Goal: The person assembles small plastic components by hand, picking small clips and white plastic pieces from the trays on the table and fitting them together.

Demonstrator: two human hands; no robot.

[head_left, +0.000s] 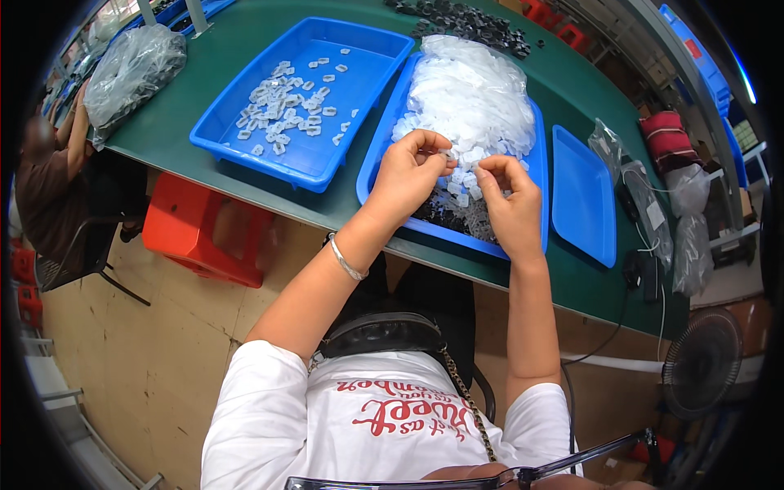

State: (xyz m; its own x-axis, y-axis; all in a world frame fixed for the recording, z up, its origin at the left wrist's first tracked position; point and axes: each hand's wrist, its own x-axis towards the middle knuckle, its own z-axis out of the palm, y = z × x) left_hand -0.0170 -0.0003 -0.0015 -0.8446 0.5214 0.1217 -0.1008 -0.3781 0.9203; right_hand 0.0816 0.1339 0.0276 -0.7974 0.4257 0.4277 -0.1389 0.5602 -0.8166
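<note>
Above a deep blue tray [370,175] both my hands are close together, fingertips a few centimetres apart. My left hand [408,175] is closed in a pinch, with what looks like a small translucent plastic piece at its fingertips. Thumb and forefinger of my right hand [514,204] are also pinched; whatever they hold is too small to make out. Beneath and beyond them, small translucent white pieces [465,143] spill in a heap from a large clear bag [469,77] lying in the tray. Dark small pieces [439,211] cover the tray's near end, partly hidden by my hands.
Left of it, another blue tray [343,90] holds scattered translucent pieces. A shallow blue tray [581,196] lies to the right. Black parts [474,28] are piled at the back of the green table [163,131]. A red stool [196,224], a fan [702,359] and a seated person [53,188] are nearby.
</note>
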